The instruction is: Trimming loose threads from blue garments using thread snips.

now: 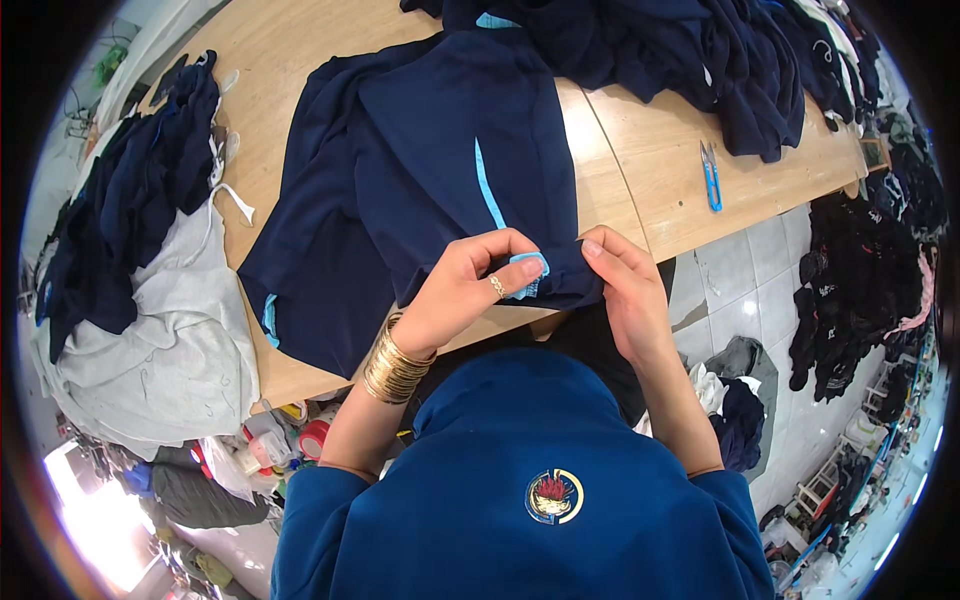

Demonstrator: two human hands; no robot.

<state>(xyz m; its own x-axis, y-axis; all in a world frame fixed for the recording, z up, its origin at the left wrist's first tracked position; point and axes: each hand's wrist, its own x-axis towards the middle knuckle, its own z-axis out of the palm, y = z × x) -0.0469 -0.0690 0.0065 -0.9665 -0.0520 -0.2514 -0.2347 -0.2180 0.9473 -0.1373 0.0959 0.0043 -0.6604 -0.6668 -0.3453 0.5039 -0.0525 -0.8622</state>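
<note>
A navy garment [440,160] with a light blue stripe lies spread on the wooden table [660,160], its hem at the near edge. My left hand [470,285], with a ring and gold bangles at the wrist, pinches the hem by a small light blue trim piece [530,272]. Just to the right, my right hand [625,290] grips the same hem at the table's edge. Both hands hold the fabric between thumb and fingers.
Blue thread snips [710,175] lie on the table to the right. A heap of navy garments [700,50] fills the far side. Navy and grey cloth [150,290] is piled at the left. Dark clothes [860,290] hang at the right over a tiled floor.
</note>
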